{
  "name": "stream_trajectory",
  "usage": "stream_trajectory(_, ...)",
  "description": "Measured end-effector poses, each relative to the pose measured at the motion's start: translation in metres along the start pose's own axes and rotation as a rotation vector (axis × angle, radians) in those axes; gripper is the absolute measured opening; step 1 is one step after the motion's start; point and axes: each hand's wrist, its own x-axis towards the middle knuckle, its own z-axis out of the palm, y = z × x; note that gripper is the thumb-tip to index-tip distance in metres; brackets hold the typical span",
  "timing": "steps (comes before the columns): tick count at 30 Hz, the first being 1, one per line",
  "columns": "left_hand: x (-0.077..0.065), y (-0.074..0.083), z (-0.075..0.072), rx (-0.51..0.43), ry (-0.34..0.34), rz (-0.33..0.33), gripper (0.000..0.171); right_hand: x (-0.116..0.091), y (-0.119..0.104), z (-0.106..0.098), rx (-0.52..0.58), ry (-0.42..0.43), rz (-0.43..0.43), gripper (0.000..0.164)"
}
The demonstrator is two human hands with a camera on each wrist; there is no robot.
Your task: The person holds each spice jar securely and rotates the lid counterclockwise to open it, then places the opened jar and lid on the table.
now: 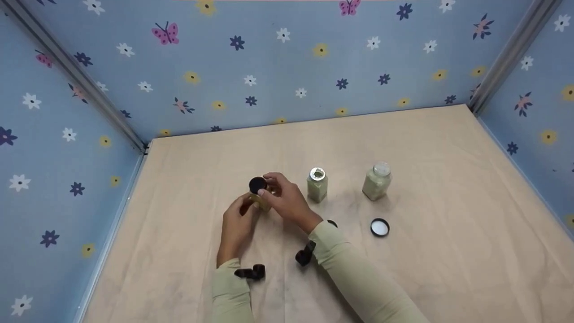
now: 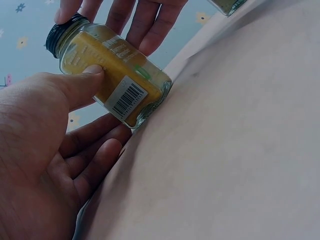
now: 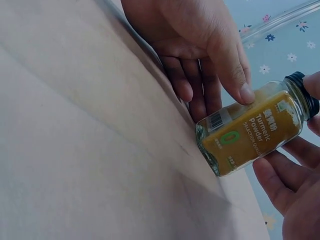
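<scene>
A glass jar of turmeric powder [image 3: 250,132] stands on the cloth, yellow inside, with a black screw lid [image 1: 257,185] on its neck. My left hand [image 1: 236,226] grips the jar low, its thumb across one side and its fingers around behind. From the right, my right hand [image 1: 289,202] pinches the black lid between thumb and fingers. The label and barcode show in the wrist views.
Right of my hands stands a green-filled jar [image 1: 317,188] with a silvery rim and no cap. Farther right is another green-filled jar [image 1: 376,185] with a pale top. An upturned black cap [image 1: 380,227] lies before it; another black cap [image 1: 332,223] is mostly hidden by my right sleeve.
</scene>
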Motion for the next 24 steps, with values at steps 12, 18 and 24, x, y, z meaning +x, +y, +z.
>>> stream_trajectory(12,0.0007,0.001,0.0001,0.02,-0.002,-0.028,0.037,-0.0007,0.0012,0.0001,-0.003,-0.006,-0.022,0.032)
stream_trajectory(18,0.0013,0.0013,0.0006,0.023,0.002,-0.021,0.036,0.0,0.0024,0.0006,-0.042,-0.013,-0.008,0.04)
stream_trajectory(24,0.0004,0.002,0.0007,0.033,0.004,-0.032,0.037,-0.0001,0.0011,0.0006,-0.064,-0.031,-0.014,0.049)
